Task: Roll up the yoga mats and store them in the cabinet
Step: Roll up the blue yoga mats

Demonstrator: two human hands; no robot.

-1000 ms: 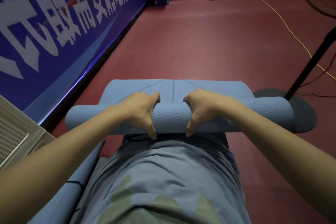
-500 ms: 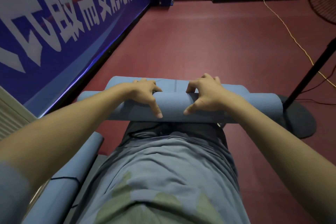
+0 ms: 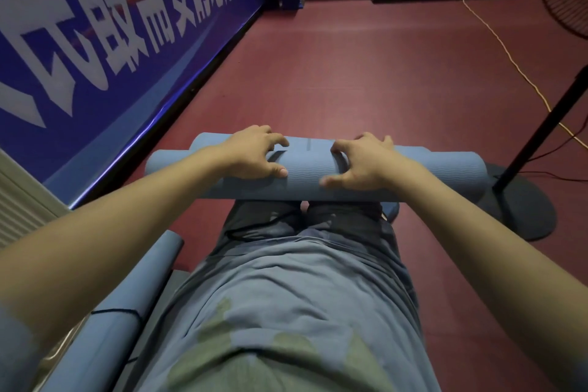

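Nearly rolled now, one blue mat [image 3: 305,175] is gripped by two hands (left [image 3: 254,153], right [image 3: 362,162]), apparently curled.

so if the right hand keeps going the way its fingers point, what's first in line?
The flat strip of mat just beyond the roll under the right hand, then bare red floor, as far as depth shows.

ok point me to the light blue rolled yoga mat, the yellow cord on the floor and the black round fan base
light blue rolled yoga mat [image 3: 305,173]: head view, on the roll's middle between the hands
yellow cord [image 3: 496,36]: head view, mid-length on the red floor
black round fan base [image 3: 521,210]: head view, on its flat top
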